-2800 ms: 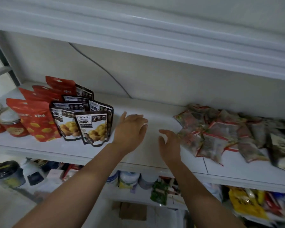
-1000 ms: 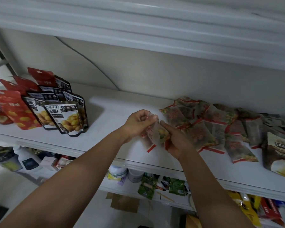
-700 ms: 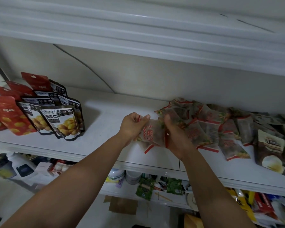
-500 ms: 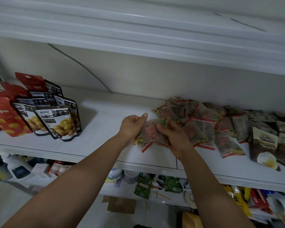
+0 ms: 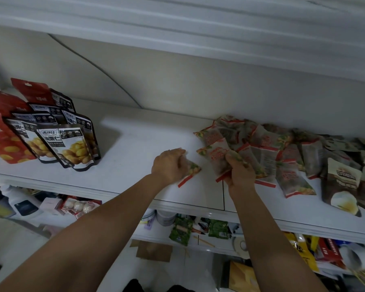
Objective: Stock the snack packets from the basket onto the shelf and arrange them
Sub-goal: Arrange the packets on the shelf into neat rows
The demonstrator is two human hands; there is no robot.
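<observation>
The left hand [image 5: 170, 165] is closing its fingers around 1 clear, red-edged snack packet [image 5: 191, 171] lying on the white shelf [image 5: 139, 148], while the right hand [image 5: 239, 172] is gripping another packet [image 5: 218, 158] at the near left edge of the loose pile [image 5: 282, 152]. Far left, black pouches [image 5: 66, 144] and red pouches [image 5: 2, 142] are standing upright.

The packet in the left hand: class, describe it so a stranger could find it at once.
Start at the white shelf and find its bare middle stretch. There the left hand grips a small clear packet with a red edge. Unlike the packets heaped to its right, it sits alone.
</observation>
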